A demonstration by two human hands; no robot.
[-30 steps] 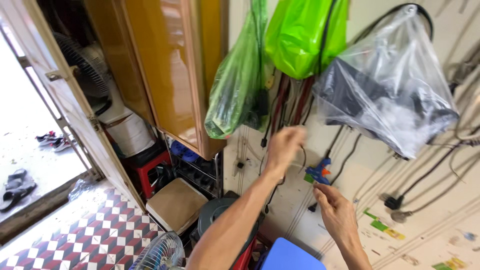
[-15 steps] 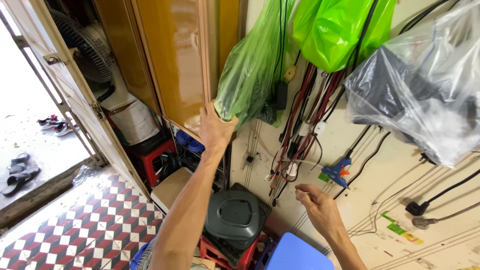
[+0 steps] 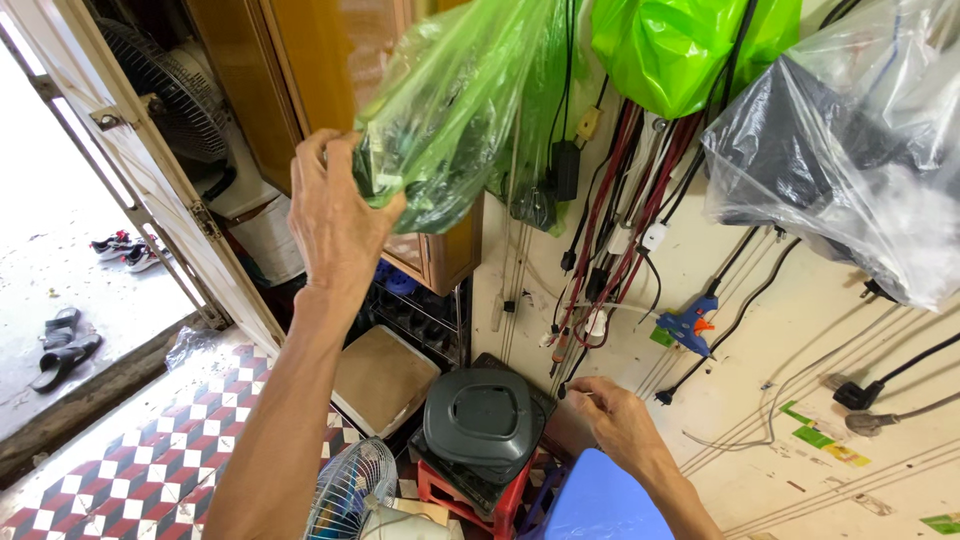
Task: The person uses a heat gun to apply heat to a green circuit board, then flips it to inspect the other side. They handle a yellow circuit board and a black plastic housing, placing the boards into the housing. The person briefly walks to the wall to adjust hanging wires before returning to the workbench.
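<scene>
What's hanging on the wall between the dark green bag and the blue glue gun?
Head view: a bunch of red and black cables hangs between green bag and glue gun.

Upper centre of frame: translucent green bag (image 3: 470, 110) hangs against wooden cabinet (image 3: 330, 90), left hand (image 3: 335, 215) gripping its lower edge; no gap there. Centre: bundle of hanging cables (image 3: 610, 240) crowds wall. Upper right: clear plastic bag (image 3: 850, 170) bulges outward. Lower centre: dark grey lid (image 3: 482, 420) and blue stool (image 3: 600, 500) fill floor beside right hand (image 3: 620, 425). Open passage: tiled floor (image 3: 130, 470), lower left; bare wall (image 3: 790, 360), right of centre.
</scene>
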